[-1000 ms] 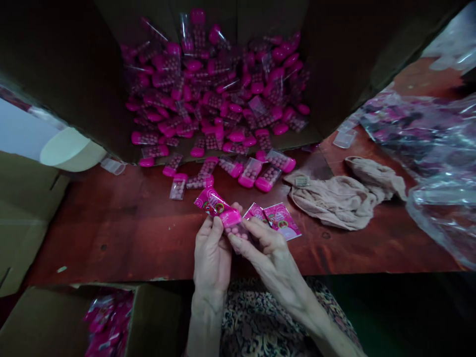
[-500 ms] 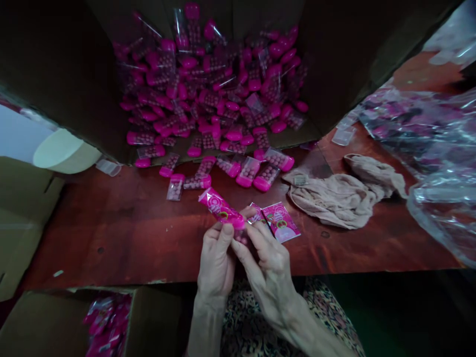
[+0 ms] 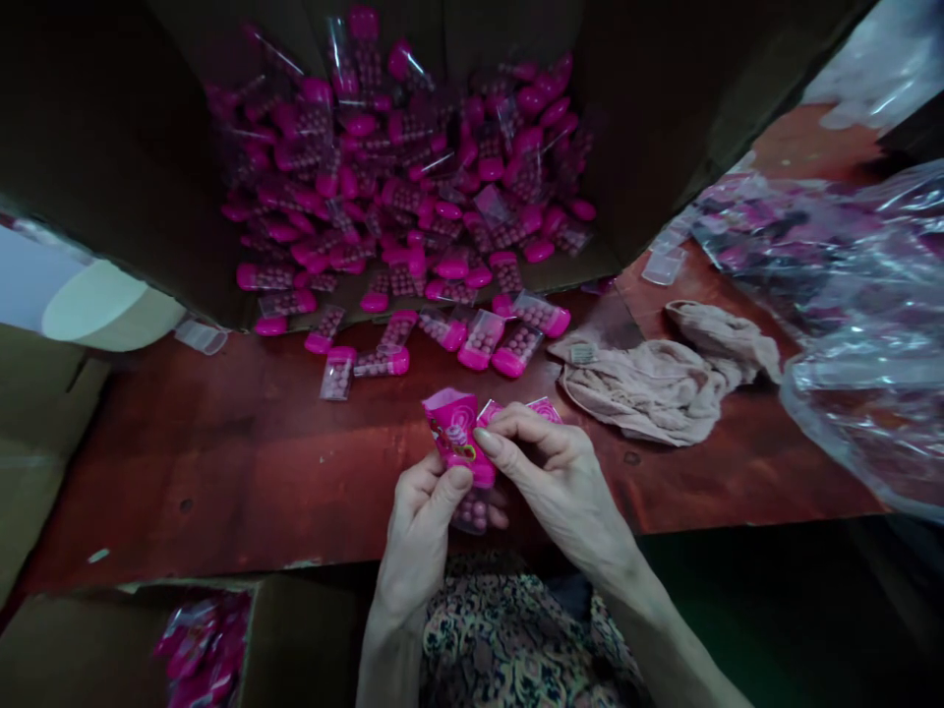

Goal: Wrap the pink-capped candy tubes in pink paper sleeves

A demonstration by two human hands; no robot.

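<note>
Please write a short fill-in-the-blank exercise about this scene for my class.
1. The left hand and right hand hold one clear pack of pink balls, its upper end covered by a printed ____ wrapper.
2. The open box holding many similar packs is made of ____.
3. Crumpled beige hosiery lies to the person's ____ of the hands.

Missing words: pink; cardboard; right.

Worktop (image 3: 221, 462): dark reddish-brown wood, scuffed, worn at the edge. Items lying on it: one open cardboard box (image 3: 95, 167), standing at the far side; loose pink-capped bead tubes (image 3: 483, 339), scattered just in front of the box; pink printed cards (image 3: 544, 406), partly hidden; one crumpled beige stocking (image 3: 641, 383); one small clear plastic case (image 3: 662, 265); clear plastic sheeting (image 3: 862, 364), heaped at right.
</note>
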